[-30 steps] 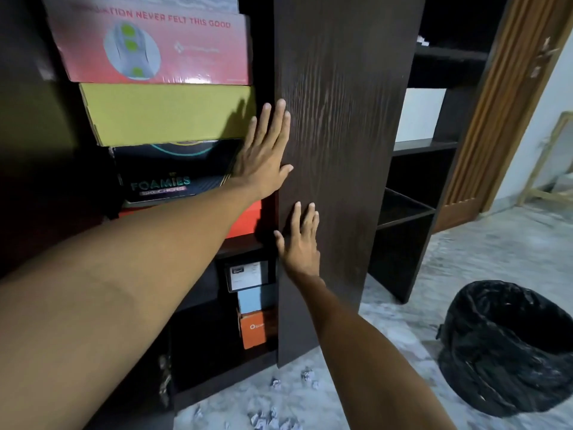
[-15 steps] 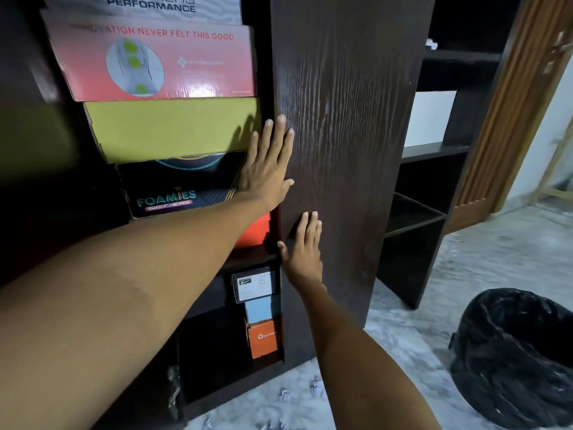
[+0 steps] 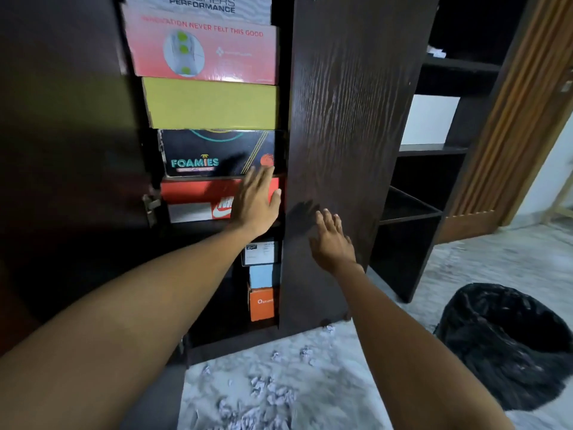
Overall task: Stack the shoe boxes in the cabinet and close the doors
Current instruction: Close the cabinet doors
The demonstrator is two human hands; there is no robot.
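Right hand [image 3: 333, 243]: fingers straight and slightly spread, palm toward the right door [image 3: 350, 135], holding nothing. Fingertips look at or just off the door face, with their shadow just left of them; contact cannot be told. The door runs tall and upright, directly ahead of this hand and above it. Its free edge is just left of the hand, at the gap.

Left hand [image 3: 259, 201]: flat, fingers together and straight, motion-blurred, empty. It sits in front of the red box [image 3: 198, 197], fingertips reaching the lower edge of the dark box [image 3: 214, 153] above it. Touching or hovering is unclear. The door's free edge is just right of this hand.

Boxes are stacked in the cabinet [image 3: 62, 150] above and left of the left hand: red, dark, yellow box [image 3: 210, 102], pink box [image 3: 201, 51], and a white box [image 3: 198, 4] at the top, long sides across. Below the left hand, three small boxes [image 3: 262, 282] stand stacked on the bottom shelf.

Judgement: stacking looks done and door closing is in hand. The right door stands partly open, and the right hand is the nearer one to swing it toward the gap. The left hand lies in that gap and should clear first. The left door [image 3: 71, 88] is dark, further left of the left hand, and its angle is hard to read.

Further right of the right hand are open shelves [image 3: 434, 150]. Low right is a black bin bag [image 3: 508, 346]. Paper scraps [image 3: 266, 392] lie on the floor [image 3: 480, 259] beneath both arms.
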